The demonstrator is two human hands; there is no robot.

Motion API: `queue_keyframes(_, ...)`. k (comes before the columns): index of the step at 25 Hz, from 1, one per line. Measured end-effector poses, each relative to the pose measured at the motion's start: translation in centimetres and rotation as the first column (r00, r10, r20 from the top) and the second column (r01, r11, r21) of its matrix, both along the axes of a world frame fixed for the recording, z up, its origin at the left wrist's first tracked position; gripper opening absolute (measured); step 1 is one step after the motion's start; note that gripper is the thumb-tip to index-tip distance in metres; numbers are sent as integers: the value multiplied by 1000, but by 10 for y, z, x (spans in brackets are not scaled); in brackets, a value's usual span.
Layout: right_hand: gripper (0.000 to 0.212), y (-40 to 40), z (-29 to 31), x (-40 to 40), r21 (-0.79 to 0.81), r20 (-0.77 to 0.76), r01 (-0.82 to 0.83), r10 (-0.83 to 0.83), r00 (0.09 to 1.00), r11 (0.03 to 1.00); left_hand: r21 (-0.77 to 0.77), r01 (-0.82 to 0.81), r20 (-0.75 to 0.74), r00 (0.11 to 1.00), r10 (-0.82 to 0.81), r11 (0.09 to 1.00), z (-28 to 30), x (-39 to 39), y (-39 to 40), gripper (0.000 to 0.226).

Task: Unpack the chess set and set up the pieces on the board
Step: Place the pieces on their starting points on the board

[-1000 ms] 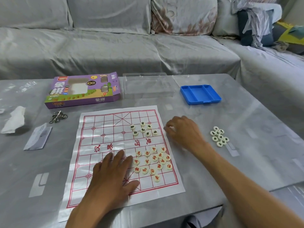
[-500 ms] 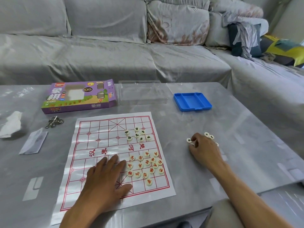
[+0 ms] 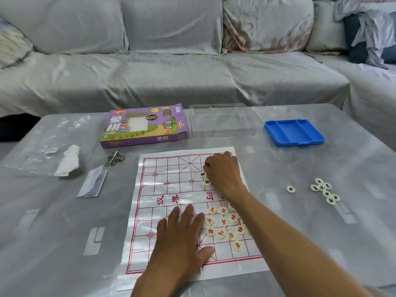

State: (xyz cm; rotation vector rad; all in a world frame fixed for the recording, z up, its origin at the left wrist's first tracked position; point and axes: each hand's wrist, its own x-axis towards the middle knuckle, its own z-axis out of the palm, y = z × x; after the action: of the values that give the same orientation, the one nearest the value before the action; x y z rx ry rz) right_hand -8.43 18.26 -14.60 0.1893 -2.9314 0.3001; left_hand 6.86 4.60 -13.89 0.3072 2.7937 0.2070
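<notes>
Pieces (image 3: 225, 227) lie bunched on the board (image 3: 171, 189), more off it to the right. Right hand (image 3: 222, 170), fingers curled, whether gripping I cannot tell, should set each squarely on a crossing; left hand (image 3: 182, 236), flat and open, pins the sheet.

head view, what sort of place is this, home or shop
Most likely a home living room. A grey covered sofa with cushions wraps round a low table, where a paper xiangqi board and its purple box lie.
</notes>
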Motion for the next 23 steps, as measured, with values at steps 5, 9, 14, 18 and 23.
queue_keyframes(5,27,76,24,33,-79,-30,136,-139,990,987,36,-8,-43,999,9,999,3,5,-2,72)
queue_keyframes(9,25,153,14,71,63,190,349,-355,915,935,50,1,-58,998,2,999,8,8,2,70)
queue_keyframes(14,22,159,-2,72,-112,180,324,-302,936,939,68,2,-71,997,3,998,8,8,1,70)
queue_keyframes(18,11,163,-3,65,-176,151,443,-421,894,879,70,0,-71,997,5,998,8,8,1,70)
queue_keyframes(23,11,153,2,68,-321,152,374,-343,927,870,64,3,-76,997,2,998,5,7,0,69)
